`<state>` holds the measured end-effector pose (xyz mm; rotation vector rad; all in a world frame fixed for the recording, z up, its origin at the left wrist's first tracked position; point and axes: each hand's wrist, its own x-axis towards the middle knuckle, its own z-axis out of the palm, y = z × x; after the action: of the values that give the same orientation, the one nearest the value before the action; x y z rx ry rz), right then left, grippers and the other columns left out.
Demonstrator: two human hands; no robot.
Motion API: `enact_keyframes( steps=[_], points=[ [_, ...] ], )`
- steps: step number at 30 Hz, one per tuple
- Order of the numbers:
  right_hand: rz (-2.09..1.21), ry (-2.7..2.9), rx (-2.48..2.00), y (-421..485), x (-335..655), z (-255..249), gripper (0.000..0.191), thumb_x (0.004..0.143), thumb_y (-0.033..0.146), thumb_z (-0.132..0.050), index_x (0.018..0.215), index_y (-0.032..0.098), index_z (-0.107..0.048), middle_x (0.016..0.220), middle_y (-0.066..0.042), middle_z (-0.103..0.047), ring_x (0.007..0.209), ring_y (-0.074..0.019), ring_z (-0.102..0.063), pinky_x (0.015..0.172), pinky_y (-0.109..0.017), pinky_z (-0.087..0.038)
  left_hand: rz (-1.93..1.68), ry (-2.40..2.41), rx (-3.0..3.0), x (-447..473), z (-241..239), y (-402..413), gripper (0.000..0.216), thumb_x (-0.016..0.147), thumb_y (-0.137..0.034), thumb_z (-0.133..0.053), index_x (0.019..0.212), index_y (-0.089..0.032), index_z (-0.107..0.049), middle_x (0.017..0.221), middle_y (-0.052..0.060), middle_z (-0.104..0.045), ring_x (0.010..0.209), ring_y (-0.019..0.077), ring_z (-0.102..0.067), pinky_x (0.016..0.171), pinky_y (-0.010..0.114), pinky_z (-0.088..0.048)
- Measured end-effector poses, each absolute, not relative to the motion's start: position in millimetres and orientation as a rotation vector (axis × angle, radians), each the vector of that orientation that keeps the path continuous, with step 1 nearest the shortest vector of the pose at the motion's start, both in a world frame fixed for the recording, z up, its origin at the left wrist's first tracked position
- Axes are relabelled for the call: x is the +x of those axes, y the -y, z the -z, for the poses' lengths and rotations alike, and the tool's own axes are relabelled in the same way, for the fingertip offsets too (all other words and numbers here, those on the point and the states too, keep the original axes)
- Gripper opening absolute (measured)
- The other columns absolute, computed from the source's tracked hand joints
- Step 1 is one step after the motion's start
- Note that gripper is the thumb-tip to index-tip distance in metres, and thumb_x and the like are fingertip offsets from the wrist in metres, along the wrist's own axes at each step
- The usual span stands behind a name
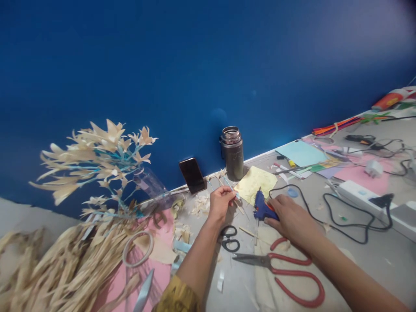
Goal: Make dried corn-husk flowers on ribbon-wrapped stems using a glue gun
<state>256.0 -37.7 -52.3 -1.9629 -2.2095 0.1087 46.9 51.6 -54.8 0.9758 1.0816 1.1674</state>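
Note:
My left hand (221, 203) is closed in a pinch on a thin light-blue stem (229, 183), whose lower end lies partly behind my fingers. A blue hot glue gun (261, 208) is at my right hand (290, 219), whose fingers are wrapped round its grip. Just behind both hands lies a stained yellow paper (256, 184). Small black scissors (230, 239) rest beside my left forearm. Large red-handled scissors (279, 262) lie under and beside my right forearm.
Dried husk flowers on blue stems (107, 158) stand at left above loose husk strips (68, 268). A tape roll (138, 249) lies nearby. Against the blue wall are a phone (192, 175) and an uncapped flask (233, 156). Right, cords surround a white power strip (364, 199).

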Motion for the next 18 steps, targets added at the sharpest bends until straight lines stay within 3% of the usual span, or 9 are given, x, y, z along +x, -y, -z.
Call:
enact_keyframes(
  steps=[7,12,18],
  points=[
    [-0.369,2.063,-1.833,32,267,54,0.021,0.081,0.03,-0.064,0.098,0.017,-0.067,0.098,-0.01,-0.064,0.094,-0.0273,-0.06,0.081,-0.035,-0.045,-1.077,-1.061,0.919,54,70,-58,0.023,0.054,-0.02,-0.08,0.067,-0.015,-0.062,0.052,0.004,-0.065,0.037,0.008,-0.049,0.038,0.019,-0.028],
    [-0.734,1.544,-1.695,34,291,39,0.032,0.083,0.047,-0.062,0.102,0.022,-0.069,0.098,-0.008,-0.07,0.085,-0.0262,-0.063,0.074,-0.036,-0.048,-1.076,-1.026,0.866,51,72,-57,0.024,0.054,-0.02,-0.081,0.069,-0.014,-0.062,0.053,0.004,-0.065,0.036,0.0071,-0.047,0.038,0.019,-0.028],
    [-1.264,0.995,-1.108,36,298,42,0.043,0.082,0.058,-0.066,0.105,0.022,-0.07,0.096,-0.008,-0.07,0.082,-0.0232,-0.064,0.074,-0.034,-0.053,-1.14,-0.931,0.785,52,60,-52,0.032,0.052,-0.023,-0.086,0.068,-0.014,-0.06,0.077,0.006,-0.069,0.058,0.0117,-0.064,0.044,0.019,-0.036]
  ],
)
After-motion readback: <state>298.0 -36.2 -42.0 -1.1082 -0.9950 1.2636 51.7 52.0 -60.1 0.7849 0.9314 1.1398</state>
